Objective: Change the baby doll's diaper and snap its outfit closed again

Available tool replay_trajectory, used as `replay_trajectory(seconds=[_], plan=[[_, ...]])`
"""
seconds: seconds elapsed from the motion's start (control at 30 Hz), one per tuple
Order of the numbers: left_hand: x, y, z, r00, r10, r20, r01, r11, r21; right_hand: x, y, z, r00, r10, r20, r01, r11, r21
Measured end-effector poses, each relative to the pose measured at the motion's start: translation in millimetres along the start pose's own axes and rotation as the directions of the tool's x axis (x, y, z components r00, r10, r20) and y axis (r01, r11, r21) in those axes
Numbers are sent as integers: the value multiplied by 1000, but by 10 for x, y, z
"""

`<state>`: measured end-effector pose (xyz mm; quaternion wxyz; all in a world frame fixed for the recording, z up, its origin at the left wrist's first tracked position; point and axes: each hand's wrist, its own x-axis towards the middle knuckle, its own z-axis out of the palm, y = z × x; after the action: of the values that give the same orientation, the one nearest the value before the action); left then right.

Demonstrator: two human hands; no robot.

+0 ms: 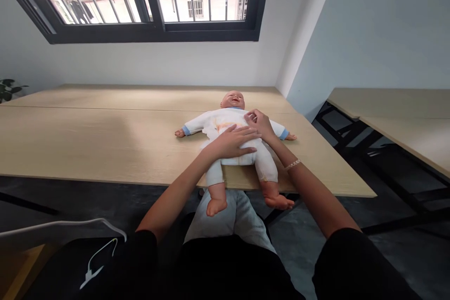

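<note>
A baby doll (233, 99) lies on its back on the table, head toward the wall, arms spread and bare feet hanging past the front edge. It wears a white suit with blue cuffs. Around its middle, over the suit, is a white diaper (210, 132) with orange lines and a ruffled edge. My left hand (239, 142) rests flat across the diaper's front, fingers stretched to the right. Just above it, my right hand (260, 124) is at the doll's waist with fingers bent and drawn together; whatever they hold is hidden.
The light wooden table (87, 145) runs along the wall beneath a barred window (158, 33). A second table (404, 108) stands at the right, across a gap. At lower left are a white cable (70, 221) and a black chair seat (66, 262). A plant (9, 89) shows at far left.
</note>
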<state>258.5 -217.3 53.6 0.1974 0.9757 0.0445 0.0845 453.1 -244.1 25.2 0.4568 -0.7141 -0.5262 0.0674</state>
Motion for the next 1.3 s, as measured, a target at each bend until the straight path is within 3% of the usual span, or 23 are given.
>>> replay_trajectory(seconds=[0.13, 0.2, 0.37, 0.43, 0.5, 0.6, 0.73, 0.87, 0.97, 1.17, 1.3], plan=[[221, -155, -109, 998, -38, 47, 36, 999, 36, -232, 145, -215, 997, 81, -1, -80, 978, -191], [323, -226, -148, 998, -32, 59, 30, 998, 47, -369, 213, -299, 990, 132, 53, -108, 943, -316], [516, -409, -202, 995, -81, 62, 79, 996, 41, -628, 284, -342, 971, 125, 206, -36, 920, -389], [548, -470, -208, 995, -85, 54, 83, 996, 33, -686, 249, -331, 964, 104, 244, -26, 953, -301], [558, -518, -202, 996, -74, 48, 74, 997, 20, -725, 183, -337, 957, 85, 277, -57, 992, -109], [555, -568, -177, 997, -60, 40, 60, 998, -4, -755, 74, -390, 955, 93, 281, -139, 979, 147], [547, -588, -152, 998, -65, 21, 66, 998, -22, -760, 50, -471, 925, 132, 356, -230, 941, 248], [533, -564, -160, 999, -53, -2, 53, 998, -21, -755, 161, -509, 896, 274, 350, -398, 844, 359], [524, -550, -163, 999, -37, -13, 36, 999, -19, -736, 229, -525, 884, 330, 331, -458, 753, 472], [529, -576, -136, 999, -42, -7, 42, 999, -12, -698, 268, -558, 860, 467, 206, -468, 559, 684], [526, -566, -136, 999, -42, -8, 42, 999, -9, -737, 273, -561, 862, 483, 153, -426, 529, 733]])
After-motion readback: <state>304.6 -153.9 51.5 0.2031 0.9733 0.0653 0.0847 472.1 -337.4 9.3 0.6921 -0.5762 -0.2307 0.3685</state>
